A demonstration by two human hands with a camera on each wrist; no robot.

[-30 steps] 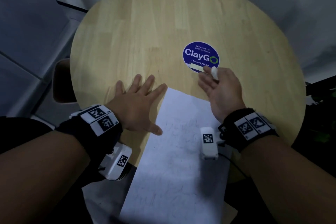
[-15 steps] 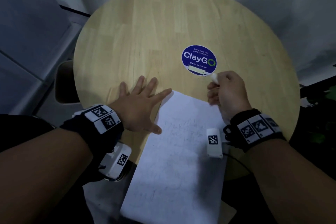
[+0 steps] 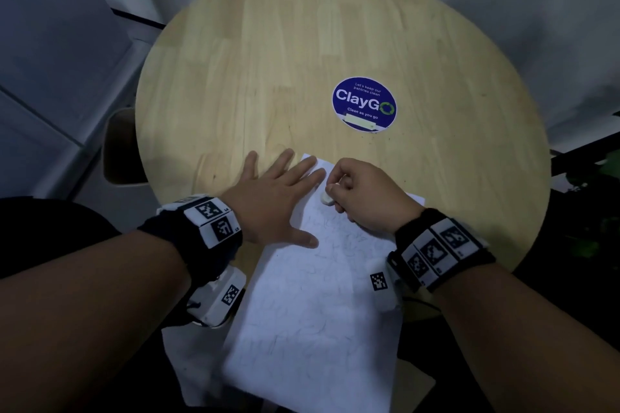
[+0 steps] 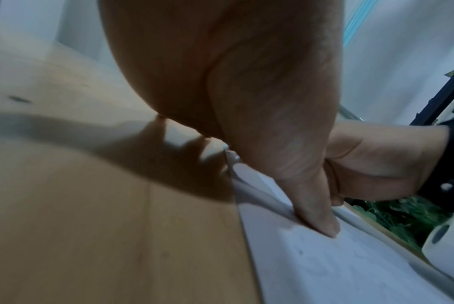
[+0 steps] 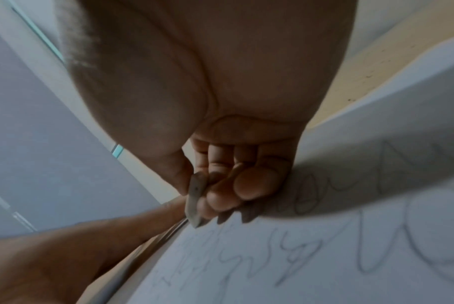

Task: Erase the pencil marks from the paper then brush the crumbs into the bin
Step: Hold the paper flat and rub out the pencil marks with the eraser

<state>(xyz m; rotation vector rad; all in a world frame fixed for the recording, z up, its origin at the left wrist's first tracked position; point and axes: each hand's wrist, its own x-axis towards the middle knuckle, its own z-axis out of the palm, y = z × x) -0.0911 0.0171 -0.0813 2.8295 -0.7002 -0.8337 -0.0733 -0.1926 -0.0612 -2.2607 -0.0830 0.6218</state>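
Round wooden table [image 3: 302, 43]: one paper [image 3: 318, 312] under flat left hand [image 3: 268, 208], one eraser [image 3: 327, 199] pinched in right hand [image 3: 365, 194] fingers [image 5: 257, 185].

The head camera looks down from high up at the round table [image 3: 302, 43]. Each wrist camera sits very close, low over the paper [image 3: 318, 312]. All three see the paper.

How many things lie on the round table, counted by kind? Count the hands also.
Hands: 2, left hand pressing flat, right hand gripping the eraser
Paper: 1
Eraser: 1
Round sticker: 1
Total: 5
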